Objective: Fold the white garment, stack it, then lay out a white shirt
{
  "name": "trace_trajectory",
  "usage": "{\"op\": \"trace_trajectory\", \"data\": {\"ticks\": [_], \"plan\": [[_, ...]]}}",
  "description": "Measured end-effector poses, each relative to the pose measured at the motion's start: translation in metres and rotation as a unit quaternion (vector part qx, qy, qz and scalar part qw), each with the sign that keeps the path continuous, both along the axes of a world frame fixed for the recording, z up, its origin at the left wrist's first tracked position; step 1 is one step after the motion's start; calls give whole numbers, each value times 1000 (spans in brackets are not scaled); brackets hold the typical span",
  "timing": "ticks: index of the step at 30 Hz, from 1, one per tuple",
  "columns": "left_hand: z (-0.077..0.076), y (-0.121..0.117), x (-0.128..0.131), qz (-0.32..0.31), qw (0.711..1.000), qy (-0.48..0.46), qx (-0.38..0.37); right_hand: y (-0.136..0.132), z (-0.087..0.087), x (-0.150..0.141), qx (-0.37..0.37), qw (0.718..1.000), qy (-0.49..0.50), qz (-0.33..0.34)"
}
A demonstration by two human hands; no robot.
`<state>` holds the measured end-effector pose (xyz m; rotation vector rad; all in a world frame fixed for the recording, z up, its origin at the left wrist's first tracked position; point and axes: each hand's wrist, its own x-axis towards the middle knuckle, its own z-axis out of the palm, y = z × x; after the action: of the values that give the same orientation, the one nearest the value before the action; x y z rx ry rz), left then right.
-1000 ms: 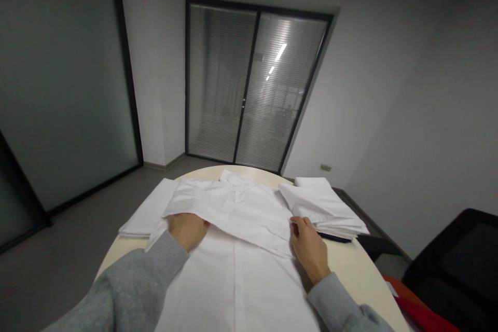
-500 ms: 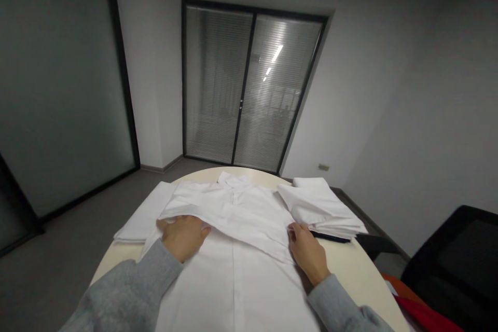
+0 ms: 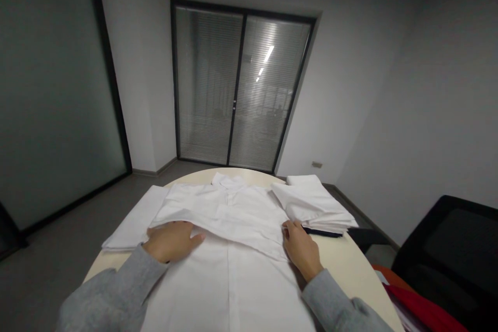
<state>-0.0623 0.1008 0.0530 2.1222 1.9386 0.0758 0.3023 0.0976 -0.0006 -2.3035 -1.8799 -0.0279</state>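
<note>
A white button-up shirt [image 3: 233, 264] lies spread face down on a round cream table [image 3: 350, 264], collar at the far side. One sleeve is folded across its back. My left hand [image 3: 171, 241] lies flat on the shirt's left side just below the folded sleeve, fingers stretched out. My right hand [image 3: 299, 246] rests at the shirt's right edge, its fingers curled on the end of the folded sleeve.
A stack of folded white cloth [image 3: 313, 205] sits at the table's right with a dark flat object [image 3: 322, 232] under it. Another folded white cloth [image 3: 134, 215] lies at the left. A black chair [image 3: 447, 249] and something red [image 3: 420, 308] are at the right.
My left hand has slid out from under the folded sleeve and now lies flat on the shirt. My right hand has barely moved. The view has shifted slightly.
</note>
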Motion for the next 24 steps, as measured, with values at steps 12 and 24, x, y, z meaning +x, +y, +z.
{"op": "trace_trajectory", "data": {"ticks": [12,24], "plan": [[-4,38,-24,-76,955,-201,203,-1,2,-5,9,1000,-12,-12],[-56,60,-29,8,994,70,89,-2,3,-4,5,1000,-4,3]]}}
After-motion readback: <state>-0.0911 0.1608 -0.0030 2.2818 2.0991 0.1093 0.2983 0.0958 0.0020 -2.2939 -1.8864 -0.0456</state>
